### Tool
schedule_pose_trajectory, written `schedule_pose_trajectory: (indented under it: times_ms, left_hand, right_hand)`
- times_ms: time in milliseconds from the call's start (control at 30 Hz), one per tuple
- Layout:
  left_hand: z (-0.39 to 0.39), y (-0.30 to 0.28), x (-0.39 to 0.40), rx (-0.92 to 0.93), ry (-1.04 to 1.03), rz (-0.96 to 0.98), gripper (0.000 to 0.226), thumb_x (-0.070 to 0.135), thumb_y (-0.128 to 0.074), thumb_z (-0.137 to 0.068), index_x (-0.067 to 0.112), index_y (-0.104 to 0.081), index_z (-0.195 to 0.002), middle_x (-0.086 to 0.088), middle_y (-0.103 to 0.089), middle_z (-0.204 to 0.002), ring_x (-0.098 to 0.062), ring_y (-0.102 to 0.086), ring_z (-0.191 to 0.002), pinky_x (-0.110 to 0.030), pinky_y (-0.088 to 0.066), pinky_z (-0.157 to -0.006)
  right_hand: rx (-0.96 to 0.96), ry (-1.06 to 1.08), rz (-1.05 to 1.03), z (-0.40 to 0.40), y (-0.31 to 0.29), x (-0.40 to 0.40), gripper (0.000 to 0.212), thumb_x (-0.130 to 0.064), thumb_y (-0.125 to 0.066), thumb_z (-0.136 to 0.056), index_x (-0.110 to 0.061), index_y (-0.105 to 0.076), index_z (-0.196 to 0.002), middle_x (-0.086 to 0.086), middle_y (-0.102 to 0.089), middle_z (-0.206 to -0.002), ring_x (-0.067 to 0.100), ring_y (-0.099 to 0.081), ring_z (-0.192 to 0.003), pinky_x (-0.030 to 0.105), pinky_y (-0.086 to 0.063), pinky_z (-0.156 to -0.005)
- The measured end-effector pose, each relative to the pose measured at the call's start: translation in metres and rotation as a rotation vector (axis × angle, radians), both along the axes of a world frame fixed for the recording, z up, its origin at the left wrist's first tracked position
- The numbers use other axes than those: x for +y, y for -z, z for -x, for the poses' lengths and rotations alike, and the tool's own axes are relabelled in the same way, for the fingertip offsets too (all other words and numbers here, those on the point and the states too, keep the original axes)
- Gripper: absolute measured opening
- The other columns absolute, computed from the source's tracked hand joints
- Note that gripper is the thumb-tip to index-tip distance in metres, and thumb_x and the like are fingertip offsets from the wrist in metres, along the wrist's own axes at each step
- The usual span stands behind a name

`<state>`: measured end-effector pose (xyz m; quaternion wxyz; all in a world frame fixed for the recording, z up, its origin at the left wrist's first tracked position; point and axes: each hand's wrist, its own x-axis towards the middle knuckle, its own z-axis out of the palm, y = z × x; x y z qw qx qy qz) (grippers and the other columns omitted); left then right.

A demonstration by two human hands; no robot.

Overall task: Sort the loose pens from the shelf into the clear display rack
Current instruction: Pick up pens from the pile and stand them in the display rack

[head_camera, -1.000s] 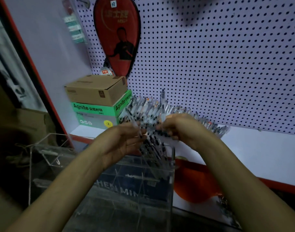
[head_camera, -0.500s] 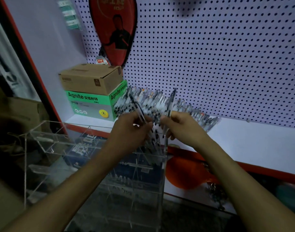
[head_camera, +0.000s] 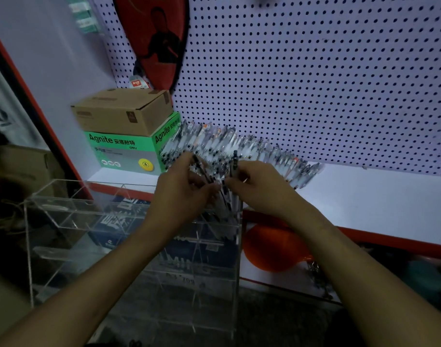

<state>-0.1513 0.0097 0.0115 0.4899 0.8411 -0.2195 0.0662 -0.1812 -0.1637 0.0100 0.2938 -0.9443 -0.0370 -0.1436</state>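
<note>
Both bare forearms reach up from the near edge and meet at the middle of the scene, just above the top right corner of the clear acrylic display rack [head_camera: 129, 221]. The left hand [head_camera: 181, 194] is turned with its back to the camera, its fingers curled round a dark-tipped pen [head_camera: 201, 169] that slants up and to the left out of its grip. The right hand [head_camera: 259, 186] faces it, thumb and fingers pinching a dark pen with a black clip [head_camera: 234, 164] that stands nearly upright. The two hands almost touch.

Below them a bunch of white-barrelled pens [head_camera: 224, 204] leans in the rack's top right compartment. Behind the hands a long fanned row of loose pens [head_camera: 239, 144] lies on the white shelf [head_camera: 364, 196], along the foot of the white pegboard [head_camera: 314, 71].

At the far left of the shelf a brown cardboard box [head_camera: 121, 111] sits on a green box [head_camera: 121, 151]. A red paddle case [head_camera: 151, 38] hangs on the pegboard above them.
</note>
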Motion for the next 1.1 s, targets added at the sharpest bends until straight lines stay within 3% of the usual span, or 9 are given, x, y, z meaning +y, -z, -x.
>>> schedule_pose_trajectory:
  times_ms: [200, 333, 533, 633, 700, 767, 867, 1000, 1100]
  left_hand:
    - [0.003, 0.005, -0.002, -0.061, 0.043, -0.201, 0.028, 0.023, -0.079, -0.079, 0.021, -0.057, -0.095, 0.001, -0.072, -0.083, -0.007, -0.066, -0.071, -0.028, -0.055, -0.067]
    - [0.0, 0.005, -0.001, -0.048, 0.023, -0.03, 0.006, 0.025, -0.066, -0.091, 0.019, -0.065, -0.091, 0.002, -0.069, -0.075, -0.013, -0.068, -0.062, -0.042, -0.059, -0.064]
    - [-0.002, 0.004, 0.001, -0.125, -0.048, -0.063, 0.022, 0.024, -0.078, -0.081, 0.025, -0.06, -0.093, 0.004, -0.065, -0.078, -0.017, -0.065, -0.062, -0.038, -0.056, -0.061]
    - [-0.001, 0.002, 0.0, -0.166, -0.036, -0.136, 0.025, 0.023, -0.081, -0.077, 0.023, -0.061, -0.091, 0.004, -0.066, -0.079, -0.007, -0.061, -0.063, -0.027, -0.053, -0.061]
    - [0.0, 0.002, -0.001, -0.186, -0.032, -0.193, 0.025, 0.024, -0.082, -0.076, 0.02, -0.063, -0.092, 0.006, -0.066, -0.078, 0.002, -0.057, -0.065, -0.01, -0.044, -0.058]
    - [0.001, 0.002, -0.002, -0.186, -0.035, -0.233, 0.025, 0.026, -0.082, -0.076, 0.02, -0.064, -0.092, 0.011, -0.062, -0.074, 0.004, -0.056, -0.065, -0.006, -0.04, -0.055]
    - [0.001, 0.002, -0.002, -0.2, -0.046, -0.278, 0.025, 0.028, -0.082, -0.075, 0.021, -0.063, -0.09, 0.012, -0.059, -0.075, -0.005, -0.058, -0.069, -0.016, -0.043, -0.061]
    - [0.0, 0.008, -0.002, -0.2, -0.053, -0.356, 0.024, 0.03, -0.08, -0.078, 0.025, -0.06, -0.09, 0.005, -0.069, -0.081, -0.013, -0.064, -0.073, -0.031, -0.054, -0.07]
    - [0.003, 0.012, -0.007, -0.228, -0.032, -0.474, 0.026, 0.032, -0.074, -0.083, 0.021, -0.06, -0.101, -0.002, -0.071, -0.088, -0.022, -0.065, -0.083, -0.041, -0.055, -0.073]
  right_hand:
    - [-0.036, 0.016, -0.021, -0.002, 0.0, -0.005, 0.021, -0.028, -0.067, -0.091, -0.009, -0.059, -0.093, 0.004, -0.063, -0.088, 0.019, -0.059, -0.078, 0.032, -0.045, -0.069]
    - [-0.08, -0.001, -0.078, 0.0, 0.001, -0.004, 0.012, -0.025, -0.066, -0.093, -0.015, -0.063, -0.099, 0.001, -0.068, -0.084, 0.016, -0.066, -0.076, 0.035, -0.055, -0.077]
    - [-0.101, -0.009, 0.007, -0.005, 0.002, -0.01, 0.034, -0.029, -0.055, -0.1, -0.004, -0.065, -0.079, 0.011, -0.065, -0.071, 0.024, -0.065, -0.069, 0.041, -0.054, -0.073]
    - [-0.055, -0.006, 0.03, -0.009, 0.001, -0.01, 0.034, -0.029, -0.06, -0.097, -0.002, -0.069, -0.076, 0.015, -0.063, -0.066, 0.021, -0.058, -0.055, 0.034, -0.052, -0.062]
    - [0.002, -0.004, 0.032, -0.009, 0.0, -0.006, 0.035, -0.027, -0.063, -0.095, 0.002, -0.069, -0.077, 0.018, -0.058, -0.062, 0.017, -0.043, -0.047, 0.027, -0.042, -0.053]
    - [0.045, -0.001, 0.014, -0.009, 0.0, -0.004, 0.037, -0.026, -0.065, -0.094, 0.002, -0.066, -0.07, 0.013, -0.05, -0.053, 0.014, -0.035, -0.044, 0.023, -0.034, -0.048]
    - [0.084, 0.004, 0.0, -0.009, -0.002, -0.004, 0.04, -0.026, -0.066, -0.093, -0.016, -0.058, -0.055, -0.002, -0.042, -0.047, 0.009, -0.034, -0.041, 0.02, -0.03, -0.047]
    - [0.062, -0.019, -0.037, -0.008, 0.001, -0.004, 0.032, -0.027, -0.066, -0.093, -0.003, -0.07, -0.072, 0.004, -0.049, -0.053, 0.013, -0.038, -0.046, 0.023, -0.034, -0.05]
    - [0.009, -0.035, -0.092, -0.003, 0.007, -0.005, 0.016, -0.022, -0.067, -0.092, -0.009, -0.076, -0.09, 0.002, -0.064, -0.067, 0.013, -0.057, -0.056, 0.022, -0.047, -0.056]
